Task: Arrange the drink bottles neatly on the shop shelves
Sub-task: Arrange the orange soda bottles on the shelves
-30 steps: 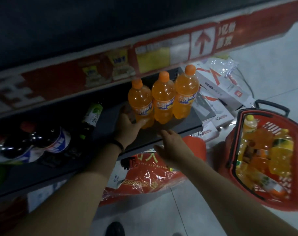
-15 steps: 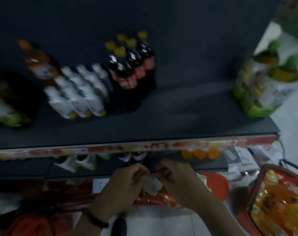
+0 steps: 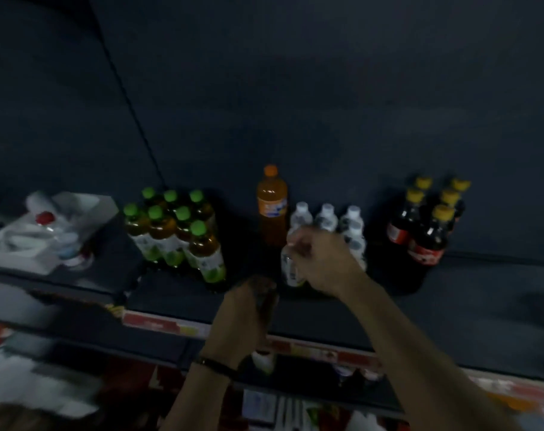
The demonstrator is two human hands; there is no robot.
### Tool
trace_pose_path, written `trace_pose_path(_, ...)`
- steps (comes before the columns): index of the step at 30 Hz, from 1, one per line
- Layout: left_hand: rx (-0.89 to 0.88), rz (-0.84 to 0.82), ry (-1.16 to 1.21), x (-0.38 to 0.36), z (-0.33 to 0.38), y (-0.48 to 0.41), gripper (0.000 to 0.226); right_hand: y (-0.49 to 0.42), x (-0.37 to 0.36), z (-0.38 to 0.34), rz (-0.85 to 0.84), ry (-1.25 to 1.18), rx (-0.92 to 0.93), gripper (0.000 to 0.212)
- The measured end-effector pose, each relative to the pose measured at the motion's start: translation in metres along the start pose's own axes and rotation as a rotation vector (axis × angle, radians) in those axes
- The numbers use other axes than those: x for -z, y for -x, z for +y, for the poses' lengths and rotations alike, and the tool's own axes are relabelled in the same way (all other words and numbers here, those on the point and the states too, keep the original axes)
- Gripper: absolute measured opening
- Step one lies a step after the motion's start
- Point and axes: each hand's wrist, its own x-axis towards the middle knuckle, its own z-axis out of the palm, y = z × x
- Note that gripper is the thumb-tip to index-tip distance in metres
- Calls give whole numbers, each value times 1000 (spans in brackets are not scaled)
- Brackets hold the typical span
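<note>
Head view, dim and motion-blurred.

Shelf (image 3: 451, 306): dark, with a red and yellow price strip (image 3: 165, 325) along its front edge.

Stock on the shelf, left to right:
- white packaging (image 3: 31, 244), contents unclear
- green-capped bottles (image 3: 171, 237), a tight upright cluster of amber drink
- orange bottle (image 3: 271, 203), alone and upright at the back
- white bottles (image 3: 330, 219), small, in short rows just right of the orange one
- dark bottles (image 3: 429, 225) with yellow caps and red labels, grouped apart to the right

Right hand (image 3: 322, 259): reaches in over the shelf, fingers curled round a small white bottle (image 3: 291, 270) at the front left of the white group. The bottle is upright or nearly so, near the shelf surface. Whether its base touches the shelf cannot be told.

Left hand (image 3: 247, 309): at the front edge of the shelf, below and left of the right hand, fingers curled. Something dark shows at the fingertips, but blur hides whether it is gripped, so the grip cannot be told. A dark wristband (image 3: 216, 367) sits on this wrist.

More bottles show on the lower shelf beneath, too blurred to identify.
</note>
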Motion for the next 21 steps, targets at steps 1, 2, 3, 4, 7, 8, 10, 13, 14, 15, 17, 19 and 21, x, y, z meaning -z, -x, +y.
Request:
trace_pose_path(1, 8, -11, 19, 6, -6, -10, 12, -26, -4, -11, 26, 16, 15, 15)
trace_pose_path(2, -14, -21, 11, 12, -10, -19, 9, -51, -7, -20, 48, 46, 34, 17)
trace_pose_path(3, 3, -43, 75, 18, -12, -28, 8, -76, -7, -28, 63, 85, 36, 20)
trace_pose_path(4, 45, -65, 151, 24, -15, -35, 9, -100, -7, -34, 78, 117, 16, 23)
trace_pose_path(7, 61, -108, 278, 40, -25, -48, 15, -160, -7, -39, 117, 209, -45, 38)
trace_pose_path(8, 65, -121, 311, 44, -29, -49, 16, -174, -8, -38, 105, 252, -54, 45)
trace_pose_path(10, 77, -147, 369, 48, -32, -47, 15, -191, -10, -37, 42, 349, -40, 46)
trace_pose_path(13, 72, -137, 401, 46, -36, -47, 13, -200, -16, -32, -13, 439, 1, 37)
trace_pose_path(14, 74, -142, 405, 46, -36, -48, 12, -202, -18, -32, -14, 449, 14, 37)
trace_pose_path(15, 71, -152, 405, 46, -35, -49, 12, -203, -19, -33, -18, 453, 22, 38)
trace_pose_path(17, 69, -181, 402, 47, -34, -55, 12, -203, -20, -36, -42, 454, 30, 42)
trace_pose_path(19, 65, -168, 400, 51, -29, -61, 12, -199, -19, -39, -83, 451, 30, 48)
trace_pose_path(21, 68, -132, 417, 54, -24, -68, 13, -186, -20, -42, -90, 460, 45, 51)
